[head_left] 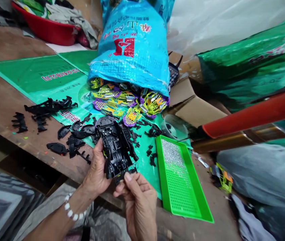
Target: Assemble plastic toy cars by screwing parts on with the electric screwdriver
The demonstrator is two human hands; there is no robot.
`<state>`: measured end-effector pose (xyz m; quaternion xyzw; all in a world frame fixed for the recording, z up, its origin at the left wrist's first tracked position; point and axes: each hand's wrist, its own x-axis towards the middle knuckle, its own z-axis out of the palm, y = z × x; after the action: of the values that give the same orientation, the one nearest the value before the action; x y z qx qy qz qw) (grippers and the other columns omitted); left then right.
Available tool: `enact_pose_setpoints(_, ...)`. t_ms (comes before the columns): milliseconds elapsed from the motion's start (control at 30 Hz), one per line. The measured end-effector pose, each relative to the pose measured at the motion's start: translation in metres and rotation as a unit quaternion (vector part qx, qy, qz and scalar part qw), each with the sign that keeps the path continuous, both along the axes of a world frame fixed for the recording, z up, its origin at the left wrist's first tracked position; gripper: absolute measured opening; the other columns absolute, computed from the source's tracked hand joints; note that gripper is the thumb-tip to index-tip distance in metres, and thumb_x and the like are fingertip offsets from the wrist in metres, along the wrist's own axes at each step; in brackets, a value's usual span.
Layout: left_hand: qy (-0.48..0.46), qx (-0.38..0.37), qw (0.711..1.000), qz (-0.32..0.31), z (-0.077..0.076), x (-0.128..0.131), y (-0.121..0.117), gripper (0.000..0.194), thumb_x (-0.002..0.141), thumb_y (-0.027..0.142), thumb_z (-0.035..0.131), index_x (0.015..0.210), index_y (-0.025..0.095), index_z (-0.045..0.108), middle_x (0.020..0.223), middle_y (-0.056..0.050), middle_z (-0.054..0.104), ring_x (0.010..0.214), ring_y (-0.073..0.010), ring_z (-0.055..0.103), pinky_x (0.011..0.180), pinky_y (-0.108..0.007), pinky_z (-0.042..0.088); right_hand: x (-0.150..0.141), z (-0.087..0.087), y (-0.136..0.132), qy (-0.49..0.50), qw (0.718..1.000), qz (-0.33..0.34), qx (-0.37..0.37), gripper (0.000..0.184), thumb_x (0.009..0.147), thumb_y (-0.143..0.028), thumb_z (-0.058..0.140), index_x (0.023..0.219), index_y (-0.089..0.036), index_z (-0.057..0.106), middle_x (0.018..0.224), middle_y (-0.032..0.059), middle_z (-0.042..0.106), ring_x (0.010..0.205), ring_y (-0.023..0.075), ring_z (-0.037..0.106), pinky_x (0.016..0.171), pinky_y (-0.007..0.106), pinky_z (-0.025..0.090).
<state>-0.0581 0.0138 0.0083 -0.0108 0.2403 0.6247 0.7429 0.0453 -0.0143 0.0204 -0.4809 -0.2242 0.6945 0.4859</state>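
Note:
A black plastic toy car chassis (pixel 116 147), its inner side facing up, rests in my left hand (pixel 97 169), whose fingers are wrapped round its left side. My right hand (pixel 136 194) pinches a small black plastic part (pixel 119 178) against the chassis's near end; whether the two are joined I cannot tell. Beyond the chassis lie yellow-green and purple toy car bodies (pixel 132 115), spilling from the mouth of a blue woven sack (pixel 132 63). Loose black plastic parts (pixel 57 148) are scattered on the left and around the chassis.
On the right sits a green tray (pixel 182 197) with small silvery pieces (pixel 172 154) at its far end. A red-sleeved bar (pixel 253 113) juts in from the right. Also around are a cardboard box (pixel 195 103), a clear tub (pixel 174 127) and a red basin (pixel 49 31).

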Motion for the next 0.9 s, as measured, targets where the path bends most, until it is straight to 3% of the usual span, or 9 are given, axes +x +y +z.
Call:
enact_pose_setpoints(167, 0.064, 0.003, 0.998, 0.006, 0.005, 0.004, 0.001, 0.063, 0.052, 0.069, 0.078, 0.090, 0.020, 0.069, 0.063, -0.001, 0.070, 0.063, -0.0248, 0.070, 0.045, -0.026, 0.054, 0.002, 0.000, 0.001, -0.003, 1.000, -0.001, 0.005, 0.031, 0.065, -0.032, 0.083, 0.058, -0.014, 0.058, 0.049, -0.0003, 0.063, 0.042, 0.0102, 0.060, 0.043, 0.018, 0.051)
enact_pose_setpoints(333, 0.075, 0.012, 0.997, 0.018, 0.003, 0.011, -0.002, 0.051, 0.058, 0.068, 0.075, 0.072, 0.021, 0.063, 0.062, 0.001, 0.069, 0.063, -0.0238, 0.070, 0.049, -0.028, 0.056, 0.007, 0.001, 0.003, -0.004, 1.000, -0.002, -0.007, 0.030, 0.063, -0.032, 0.084, 0.058, -0.014, 0.061, 0.046, 0.0006, 0.063, 0.037, 0.0102, 0.057, 0.038, 0.018, 0.049)
enact_pose_setpoints(533, 0.055, 0.015, 0.998, 0.002, 0.002, 0.024, -0.005, 0.046, 0.066, 0.066, 0.071, 0.082, 0.023, 0.067, 0.051, 0.004, 0.062, 0.060, -0.0213, 0.069, 0.052, -0.027, 0.058, 0.015, -0.002, 0.003, 0.008, 1.000, -0.012, -0.013, 0.032, 0.063, -0.033, 0.083, 0.057, -0.013, 0.059, 0.045, -0.0010, 0.061, 0.033, 0.0078, 0.052, 0.034, 0.016, 0.044)
enact_pose_setpoints(700, 0.063, -0.044, 0.995, 0.065, 0.008, 0.034, -0.006, 0.038, 0.065, 0.053, 0.079, 0.088, 0.024, 0.072, 0.069, 0.006, 0.073, 0.057, -0.0143, 0.067, 0.062, -0.024, 0.060, 0.033, 0.000, -0.005, -0.037, 0.995, 0.077, -0.041, 0.044, 0.071, -0.052, 0.074, 0.060, -0.014, 0.055, 0.039, 0.0003, 0.056, 0.027, 0.0071, 0.045, 0.028, 0.014, 0.033)
enact_pose_setpoints(833, 0.064, -0.116, 0.990, 0.056, 0.015, 0.048, -0.007, 0.034, 0.075, 0.046, 0.074, 0.103, 0.026, 0.073, 0.077, 0.006, 0.076, 0.069, -0.0139, 0.072, 0.076, -0.023, 0.059, 0.066, 0.020, -0.015, -0.150, 0.974, 0.160, -0.062, 0.048, 0.069, -0.059, 0.073, 0.060, -0.016, 0.052, 0.037, -0.0025, 0.052, 0.027, 0.0068, 0.045, 0.029, 0.014, 0.027)
enact_pose_setpoints(900, 0.052, -0.126, 0.990, 0.019, 0.020, 0.057, -0.007, 0.035, 0.084, 0.044, 0.065, 0.114, 0.026, 0.069, 0.081, 0.003, 0.078, 0.080, -0.0171, 0.074, 0.083, -0.027, 0.058, 0.088, 0.037, -0.015, -0.236, 0.964, 0.120, -0.027, 0.045, 0.070, -0.057, 0.073, 0.062, -0.016, 0.056, 0.038, -0.0029, 0.053, 0.028, 0.0058, 0.044, 0.031, 0.015, 0.028)
